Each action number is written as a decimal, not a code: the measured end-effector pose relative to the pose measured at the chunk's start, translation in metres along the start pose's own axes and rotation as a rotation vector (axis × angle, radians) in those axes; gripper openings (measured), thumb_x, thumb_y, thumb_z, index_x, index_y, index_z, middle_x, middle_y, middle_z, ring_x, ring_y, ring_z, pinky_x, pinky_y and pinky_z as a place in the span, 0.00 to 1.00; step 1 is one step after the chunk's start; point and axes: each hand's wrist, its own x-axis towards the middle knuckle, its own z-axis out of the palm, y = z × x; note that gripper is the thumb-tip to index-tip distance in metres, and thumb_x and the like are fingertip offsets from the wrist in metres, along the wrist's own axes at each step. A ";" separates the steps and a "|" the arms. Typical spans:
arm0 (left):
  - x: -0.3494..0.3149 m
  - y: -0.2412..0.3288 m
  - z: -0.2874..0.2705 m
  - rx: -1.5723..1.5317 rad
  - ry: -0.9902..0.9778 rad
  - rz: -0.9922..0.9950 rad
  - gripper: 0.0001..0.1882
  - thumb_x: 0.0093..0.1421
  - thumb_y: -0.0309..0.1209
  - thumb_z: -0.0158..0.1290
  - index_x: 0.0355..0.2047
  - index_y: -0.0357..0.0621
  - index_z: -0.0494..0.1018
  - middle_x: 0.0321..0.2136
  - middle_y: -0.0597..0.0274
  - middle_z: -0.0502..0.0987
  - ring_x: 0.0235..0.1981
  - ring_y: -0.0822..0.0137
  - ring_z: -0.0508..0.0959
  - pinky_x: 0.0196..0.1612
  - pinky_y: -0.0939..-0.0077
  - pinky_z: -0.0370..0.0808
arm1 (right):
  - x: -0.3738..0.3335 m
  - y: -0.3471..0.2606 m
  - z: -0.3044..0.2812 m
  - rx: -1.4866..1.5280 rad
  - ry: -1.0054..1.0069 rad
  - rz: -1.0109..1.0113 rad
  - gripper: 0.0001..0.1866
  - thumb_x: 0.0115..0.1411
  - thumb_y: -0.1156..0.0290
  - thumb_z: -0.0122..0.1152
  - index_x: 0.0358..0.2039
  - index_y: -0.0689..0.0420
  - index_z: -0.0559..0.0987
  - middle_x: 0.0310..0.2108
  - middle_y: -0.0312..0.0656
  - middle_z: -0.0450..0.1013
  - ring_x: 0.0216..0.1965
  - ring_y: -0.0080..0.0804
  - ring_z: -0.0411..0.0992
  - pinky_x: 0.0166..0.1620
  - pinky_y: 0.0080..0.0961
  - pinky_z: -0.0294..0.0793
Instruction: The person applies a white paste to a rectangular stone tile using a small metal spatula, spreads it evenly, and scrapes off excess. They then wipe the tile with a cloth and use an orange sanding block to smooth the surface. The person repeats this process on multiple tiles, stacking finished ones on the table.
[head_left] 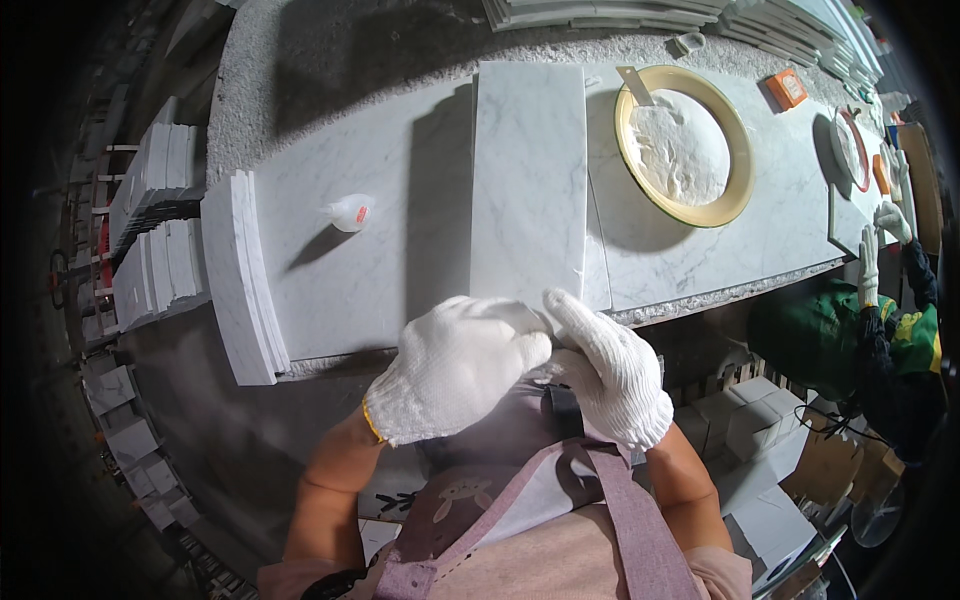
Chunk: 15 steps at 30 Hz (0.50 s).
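Both my hands wear white knitted work gloves and meet in front of my chest, at the near edge of a marble slab (528, 180) lying raised on the bench. My left hand (455, 370) is closed, its fingertips pressed together against the other hand. My right hand (612, 375) bends inward, fingers curled toward the left one. Whatever lies between the fingertips is hidden. Left of the slab stands a small white squeeze bottle (351, 212). On the right, a yellow bowl (740, 180) holds white powder (682, 150), with a flat scraper (634, 84) at its rim.
Thin marble strips (245, 280) stack at the bench's left end, with more tile stacks (160, 190) beyond. Further slabs (600, 12) lie at the back. An orange box (787, 89) sits right of the bowl. A co-worker's gloved hands (880, 245) are at the far right.
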 end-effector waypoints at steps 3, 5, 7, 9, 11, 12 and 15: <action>-0.008 0.001 -0.007 0.306 -0.115 0.158 0.08 0.64 0.32 0.61 0.37 0.41 0.85 0.35 0.53 0.84 0.37 0.50 0.83 0.43 0.59 0.79 | -0.006 0.001 -0.014 -0.092 -0.062 0.009 0.28 0.54 0.83 0.69 0.58 0.58 0.81 0.35 0.45 0.81 0.35 0.43 0.81 0.39 0.35 0.80; -0.012 -0.001 -0.012 0.425 -0.129 0.111 0.07 0.63 0.30 0.60 0.40 0.44 0.84 0.37 0.54 0.84 0.40 0.50 0.83 0.46 0.58 0.80 | -0.012 0.005 -0.023 -0.095 -0.065 0.063 0.24 0.55 0.81 0.69 0.54 0.57 0.83 0.33 0.45 0.80 0.33 0.41 0.80 0.38 0.35 0.80; -0.012 -0.008 -0.017 0.381 -0.064 0.045 0.08 0.62 0.29 0.61 0.41 0.45 0.84 0.37 0.55 0.84 0.42 0.50 0.83 0.47 0.57 0.80 | -0.019 0.013 -0.030 -0.119 -0.040 0.095 0.17 0.59 0.87 0.65 0.49 0.61 0.82 0.34 0.44 0.78 0.32 0.34 0.80 0.35 0.27 0.80; -0.011 -0.014 -0.013 0.430 0.132 0.090 0.16 0.59 0.28 0.62 0.49 0.44 0.81 0.47 0.52 0.82 0.52 0.49 0.80 0.58 0.55 0.77 | -0.026 0.024 -0.030 -0.009 0.062 0.235 0.11 0.65 0.87 0.59 0.47 0.63 0.80 0.36 0.42 0.76 0.33 0.27 0.78 0.35 0.23 0.79; -0.004 -0.025 -0.004 0.570 0.290 0.229 0.21 0.57 0.27 0.63 0.53 0.42 0.79 0.54 0.50 0.79 0.59 0.48 0.77 0.65 0.53 0.72 | -0.031 0.036 -0.028 0.166 0.241 0.281 0.07 0.70 0.82 0.58 0.47 0.65 0.79 0.38 0.39 0.74 0.34 0.21 0.77 0.37 0.20 0.78; -0.003 -0.028 0.003 0.646 0.285 0.252 0.26 0.60 0.32 0.61 0.59 0.40 0.76 0.63 0.50 0.72 0.68 0.48 0.69 0.73 0.48 0.61 | -0.032 0.041 -0.026 0.158 0.261 0.365 0.08 0.71 0.78 0.59 0.48 0.65 0.80 0.38 0.38 0.74 0.33 0.20 0.77 0.37 0.19 0.77; -0.014 -0.020 0.038 0.627 -0.001 0.291 0.25 0.62 0.40 0.60 0.57 0.40 0.77 0.64 0.49 0.71 0.70 0.51 0.66 0.76 0.48 0.57 | -0.030 0.050 -0.021 0.205 0.314 0.444 0.10 0.72 0.73 0.61 0.50 0.65 0.81 0.38 0.37 0.76 0.33 0.18 0.76 0.36 0.18 0.77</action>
